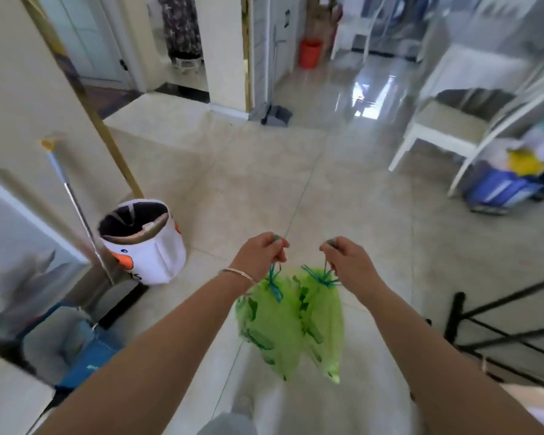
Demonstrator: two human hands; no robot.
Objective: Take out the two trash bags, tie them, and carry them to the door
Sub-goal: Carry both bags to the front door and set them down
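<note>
Two green trash bags hang side by side in front of me above the tiled floor. My left hand grips the teal drawstring of the left bag. The right bag hangs by its drawstring from my right hand, which grips the cord. Both bags are gathered at the neck with the strings knotted, and they touch each other along their inner sides.
A white bin with a duck face and a mop handle stand at left by the wall. A white chair and blue crate are at right. A black rack is lower right. An orange bucket stands far ahead.
</note>
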